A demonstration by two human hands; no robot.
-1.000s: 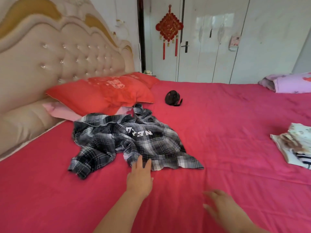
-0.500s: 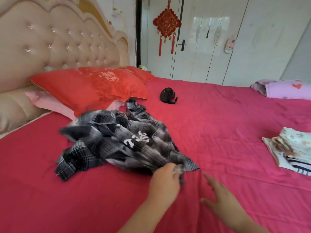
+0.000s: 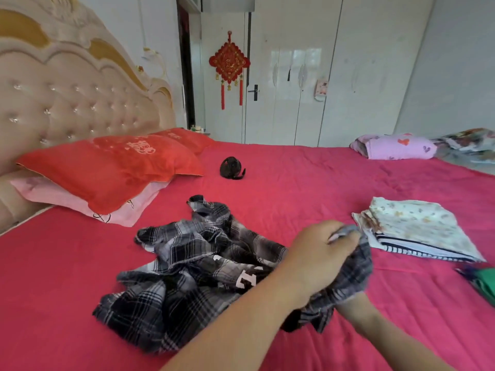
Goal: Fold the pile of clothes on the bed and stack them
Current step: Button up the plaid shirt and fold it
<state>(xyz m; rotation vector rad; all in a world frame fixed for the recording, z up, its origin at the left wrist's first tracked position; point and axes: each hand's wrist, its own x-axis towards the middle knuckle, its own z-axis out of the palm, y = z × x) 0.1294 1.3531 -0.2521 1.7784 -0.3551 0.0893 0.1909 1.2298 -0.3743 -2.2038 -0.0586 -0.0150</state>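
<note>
While the left hand [image 3: 325,253] reaches across from 7 o'clock, its fingers are curled tight round a bunched edge of the black-and-white plaid cotton shirt [image 3: 192,266]. Shirt lies crumpled mid-bed on the magenta bed sheet [image 3: 294,183], with white lettering partly showing among the folds. Gripped edge is lifted off the sheet at the shirt's 3 o'clock side.

Right forearm [image 3: 380,330] comes in from 5 o'clock and passes under that lifted cloth. The right hand is hidden by it, so I cannot tell whether it grips or lies open.

Folded stack of pale printed and striped clothes [image 3: 412,226] sits at 3 o'clock of the shirt, just beside the gripped edge; contact unclear. Green cloth [image 3: 484,285] at 4 o'clock, cut by the frame edge.

2 red pillows [image 3: 112,167] rest on a pink pillow [image 3: 53,191] at 10 o'clock, against the tufted beige headboard [image 3: 80,103]. Small black round fan [image 3: 231,168] at 12 o'clock, well apart from the shirt.
</note>
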